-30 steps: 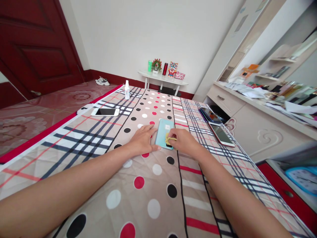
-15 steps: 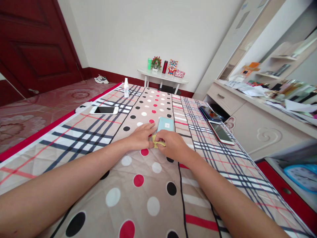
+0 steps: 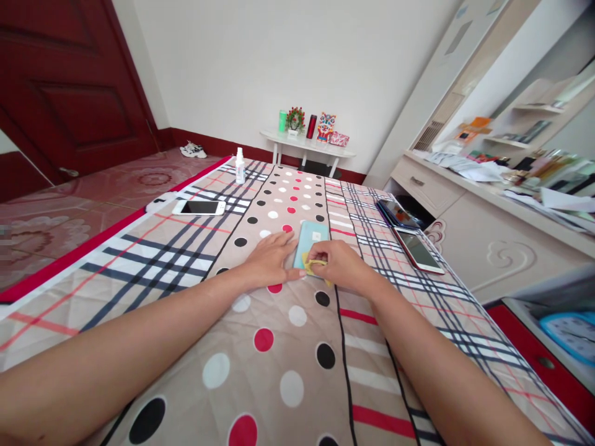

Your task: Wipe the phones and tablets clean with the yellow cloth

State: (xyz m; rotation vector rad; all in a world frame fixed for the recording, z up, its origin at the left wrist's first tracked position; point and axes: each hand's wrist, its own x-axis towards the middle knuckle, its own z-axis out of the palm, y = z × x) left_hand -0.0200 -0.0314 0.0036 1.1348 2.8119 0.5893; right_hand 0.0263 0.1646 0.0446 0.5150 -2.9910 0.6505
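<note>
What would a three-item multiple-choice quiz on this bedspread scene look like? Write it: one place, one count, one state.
1. Where does the white phone lie?
A. on the left of the bedspread
B. on the small white table
C. under the right hand

2. How many phones lie by the bedspread's right edge?
A. none
B. two
C. five

3. What is the right hand doing?
A. resting open and empty
B. pinching a yellow cloth on the light blue phone
C. holding the spray bottle

Answers: 1 A, it lies on the plaid part at left; 2 B, two phones lie there; 3 B, its fingers grip the cloth.
</note>
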